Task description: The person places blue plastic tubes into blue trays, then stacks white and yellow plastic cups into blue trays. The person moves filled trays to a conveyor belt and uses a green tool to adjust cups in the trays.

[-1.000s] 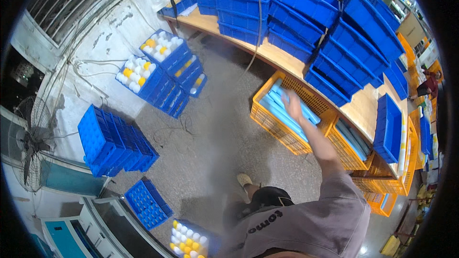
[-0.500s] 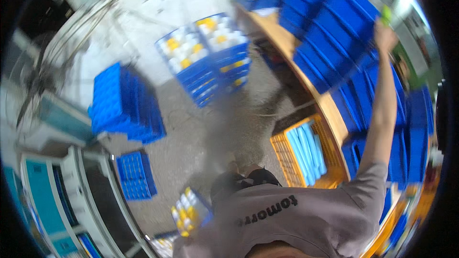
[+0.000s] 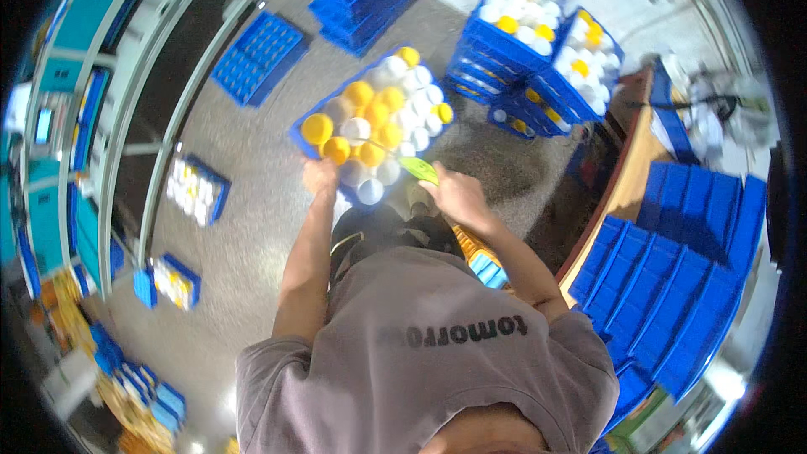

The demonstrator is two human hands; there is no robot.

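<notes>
Your left hand (image 3: 319, 175) is touching crate (image 3: 298, 133), grip unclear | right hand (image 3: 458, 197) is clutching tool (image 3: 420, 170) | risk: stray swing knocking cylinders (image 3: 387, 136)

Lime-green tool (image 3: 419, 170), blue crate (image 3: 300, 142), yellow and white cylinders (image 3: 387, 136), mauve-grey shirt (image 3: 403, 294), black lettering (image 3: 458, 335)

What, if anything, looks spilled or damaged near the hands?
Nothing stands out. White and yellow cylinders sit in the blue crate at the left hand, none visibly spilled. The right hand grips a green object. Blur may hide damage.
</notes>
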